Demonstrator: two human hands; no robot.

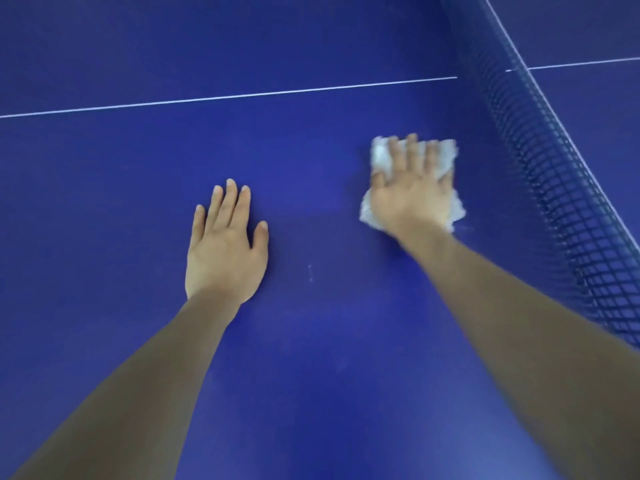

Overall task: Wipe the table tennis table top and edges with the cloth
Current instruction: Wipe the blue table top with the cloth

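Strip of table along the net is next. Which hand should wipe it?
Right hand: it presses flat on the cloth, close beside the net. Left hand lies bare on the table, farther off.

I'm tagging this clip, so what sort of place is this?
Probably a games or sports room, though only the table shows: a blue table tennis table top with a white line and a dark net.

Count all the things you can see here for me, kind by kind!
Hands: 2, left hand and right hand
White cloth: 1
Net: 1
Blue table: 1
Total: 5
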